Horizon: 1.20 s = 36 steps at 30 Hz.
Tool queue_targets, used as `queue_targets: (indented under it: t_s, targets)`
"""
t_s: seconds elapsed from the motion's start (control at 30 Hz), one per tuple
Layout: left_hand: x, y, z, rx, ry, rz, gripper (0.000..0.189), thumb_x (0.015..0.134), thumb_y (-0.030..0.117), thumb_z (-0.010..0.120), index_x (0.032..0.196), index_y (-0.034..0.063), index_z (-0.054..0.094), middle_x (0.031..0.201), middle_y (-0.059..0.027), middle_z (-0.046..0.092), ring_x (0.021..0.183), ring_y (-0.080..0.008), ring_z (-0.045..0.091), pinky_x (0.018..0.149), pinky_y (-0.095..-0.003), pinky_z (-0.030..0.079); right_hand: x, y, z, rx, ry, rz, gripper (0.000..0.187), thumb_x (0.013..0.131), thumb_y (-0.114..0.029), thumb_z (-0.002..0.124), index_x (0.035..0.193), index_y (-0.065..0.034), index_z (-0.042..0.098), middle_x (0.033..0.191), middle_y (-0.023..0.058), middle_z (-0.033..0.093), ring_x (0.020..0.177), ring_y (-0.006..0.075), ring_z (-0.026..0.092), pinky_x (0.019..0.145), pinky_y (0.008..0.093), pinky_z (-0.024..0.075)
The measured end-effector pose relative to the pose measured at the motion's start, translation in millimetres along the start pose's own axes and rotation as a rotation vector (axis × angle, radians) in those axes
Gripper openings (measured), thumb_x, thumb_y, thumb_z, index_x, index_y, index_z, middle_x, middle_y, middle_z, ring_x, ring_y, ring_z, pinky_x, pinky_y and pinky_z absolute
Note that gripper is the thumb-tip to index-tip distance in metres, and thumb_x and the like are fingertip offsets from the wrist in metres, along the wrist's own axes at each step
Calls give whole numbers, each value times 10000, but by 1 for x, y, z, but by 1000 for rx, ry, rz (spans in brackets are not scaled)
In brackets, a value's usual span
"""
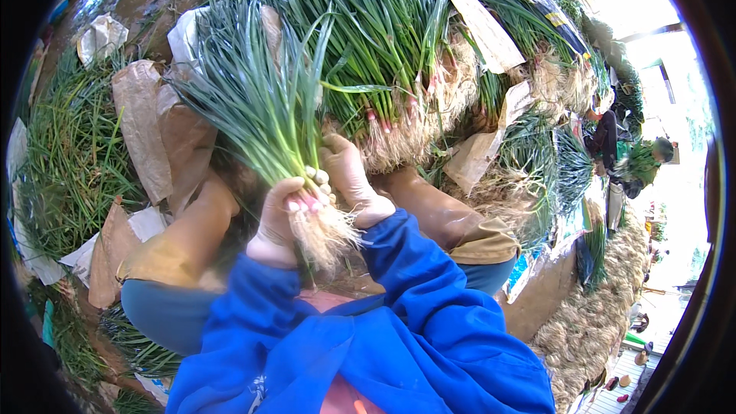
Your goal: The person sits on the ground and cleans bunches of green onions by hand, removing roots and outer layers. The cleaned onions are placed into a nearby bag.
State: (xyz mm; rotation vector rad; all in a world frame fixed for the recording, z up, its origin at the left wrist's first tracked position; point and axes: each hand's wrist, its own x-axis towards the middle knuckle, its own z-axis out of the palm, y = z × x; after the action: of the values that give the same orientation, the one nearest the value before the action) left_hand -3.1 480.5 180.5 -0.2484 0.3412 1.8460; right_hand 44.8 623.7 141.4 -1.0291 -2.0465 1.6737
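A bunch of green onions (270,109) with long green leaves, pinkish-white bases and pale stringy roots is held over my lap. My left hand (275,221) wraps around it just above the roots, and pale fingertips show on the bunch's far side. Against the right side of the stems lies my right hand (352,181). Its fingers are partly hidden behind the bunch, so its grip is unclear. Leaves fan up and to the left, while the roots (322,236) hang down between my wrists.
A large pile of green onions (379,40) stands ahead, roots towards me. Loose leaves (75,155) heap at left beside brown paper sheets (144,126). More onions (569,161) and a bank of roots (598,299) lie at right. Another person (609,144) is farther off, near held greens.
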Motion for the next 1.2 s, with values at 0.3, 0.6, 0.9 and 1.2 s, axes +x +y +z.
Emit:
queue_targets:
  t_s: [0.3,0.6,0.9,1.2]
  targets:
    - [4,32,7,-131,-256,259,618,746,193,697,1274,-25,464,1014,-127,598,777,-185,602,705,-300,541,44,30,-95,-1045,405,-136,242,767,-295,726,822,-78,634,796,141,640,765,323,629,686,418,508]
    - [32,-6,-22,123,116,-45,352,833,153,599,1124,-46,583,1081,-230,643,836,-279,654,831,-419,537,-45,9,-61,-542,-80,-294,166,813,-250,653,776,-89,628,766,118,622,715,321,618,661,412,492]
    - [21,-8,-23,309,201,-4,255,825,185,608,795,-64,654,672,-190,657,559,-239,632,631,-305,559,-5,-13,-18,-170,-110,141,227,868,-149,638,1000,35,625,816,134,683,765,216,661,686,317,513]
    - [6,-6,-5,-134,-151,216,346,817,249,630,1097,51,584,1055,-103,607,1006,-262,604,964,-480,481,9,28,-70,33,-192,393,226,914,-207,607,1045,-26,635,822,82,675,695,173,658,570,287,510]
